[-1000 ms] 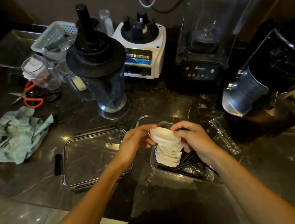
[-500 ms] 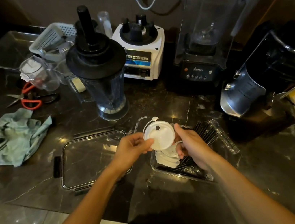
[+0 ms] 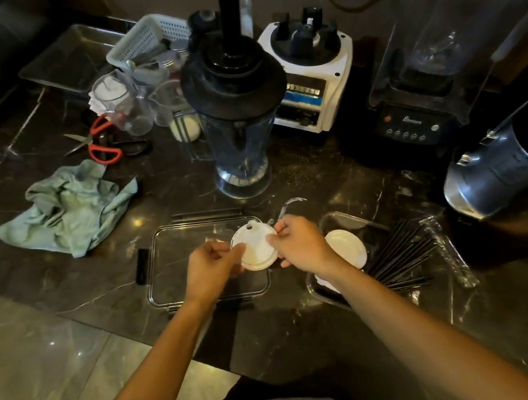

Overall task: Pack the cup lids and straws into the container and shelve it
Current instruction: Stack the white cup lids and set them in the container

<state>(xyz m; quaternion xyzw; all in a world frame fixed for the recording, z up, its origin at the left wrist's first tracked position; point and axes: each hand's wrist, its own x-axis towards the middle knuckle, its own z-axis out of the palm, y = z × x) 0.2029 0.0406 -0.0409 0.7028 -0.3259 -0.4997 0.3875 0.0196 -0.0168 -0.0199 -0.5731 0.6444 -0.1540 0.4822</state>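
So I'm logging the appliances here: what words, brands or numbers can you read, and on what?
Black blender base: a cursive brand name above the buttons, too blurred to read.
White blender base: a blue and black panel of characters, too small to read.
Nothing else shows legible text.

Both my forearms reach forward and angle in toward each other. My left hand (image 3: 213,268) and my right hand (image 3: 299,242) are close together, knuckles up, fingers curled, each pinching one side of a cup lid (image 3: 256,250).
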